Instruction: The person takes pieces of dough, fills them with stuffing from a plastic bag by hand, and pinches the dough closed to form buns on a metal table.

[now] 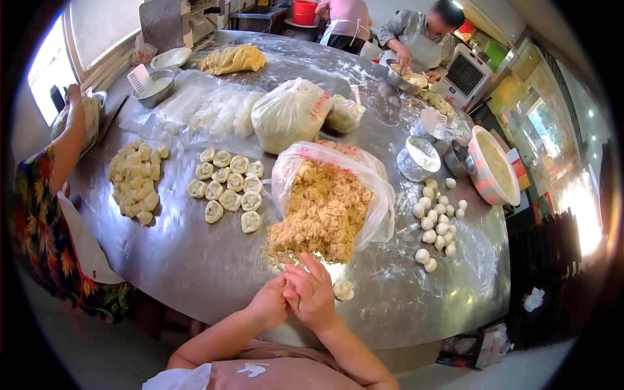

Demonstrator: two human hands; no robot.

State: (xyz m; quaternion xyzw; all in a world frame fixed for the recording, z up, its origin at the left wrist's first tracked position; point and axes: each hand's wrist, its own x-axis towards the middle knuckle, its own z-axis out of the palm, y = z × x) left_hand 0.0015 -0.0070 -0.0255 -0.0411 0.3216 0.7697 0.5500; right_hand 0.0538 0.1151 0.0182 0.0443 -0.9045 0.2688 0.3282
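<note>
My left hand [272, 300] and my right hand [311, 292] meet at the near edge of the metal table, fingers touching. The left fingers are mostly hidden behind the right hand. The right hand's upper fingers stretch toward the crumbly brown filling [322, 211], which spills from an open plastic bag [380, 195]. Whether anything small lies between the hands cannot be made out. Just right of them sits one small dough piece [344, 290]. Round filled dough pieces [224, 182] stand in rows to the left of the bag, and white dough balls [440, 229] lie to the right.
Cut dough pieces [136, 179] lie at the left beside a co-worker's arm [73, 127]. Tied bags [289, 117], a large dough lump [233, 60] and a bowl [156, 91] stand farther back. A pink tub [493, 166] and a metal container [418, 158] are at the right. Another person works across the table.
</note>
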